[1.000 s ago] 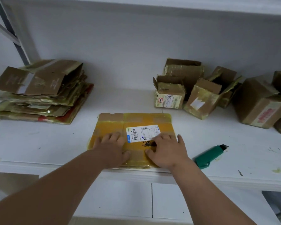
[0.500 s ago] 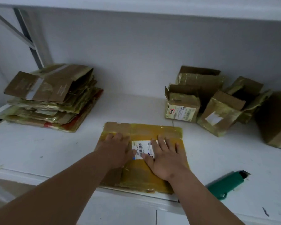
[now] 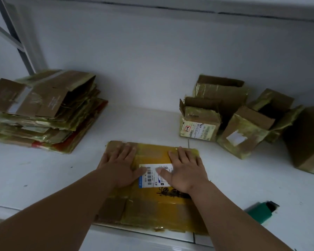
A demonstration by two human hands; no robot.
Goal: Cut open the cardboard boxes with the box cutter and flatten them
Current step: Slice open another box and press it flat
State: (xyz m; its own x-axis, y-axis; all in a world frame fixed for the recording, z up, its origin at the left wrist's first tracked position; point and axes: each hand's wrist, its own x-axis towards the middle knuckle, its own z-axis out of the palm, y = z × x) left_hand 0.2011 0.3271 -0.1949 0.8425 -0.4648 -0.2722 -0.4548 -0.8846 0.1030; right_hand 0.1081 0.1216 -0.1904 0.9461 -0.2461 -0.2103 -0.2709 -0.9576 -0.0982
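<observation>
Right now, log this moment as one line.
left hand: pressing | right hand: pressing | flattened box: flat on shelf | box cutter: idle

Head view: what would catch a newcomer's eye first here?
Both hands, left and right, press flat on a yellow-taped flattened box at the shelf's front edge. A stack of flattened boxes sits far left, unopened boxes far right, and a green cutter lies near right.

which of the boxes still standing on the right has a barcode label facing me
The small open-topped box, leftmost of the group and nearest the flattened box. Its front carries a printed barcode label; the tilted box beside it shows only a blank white patch.
</observation>
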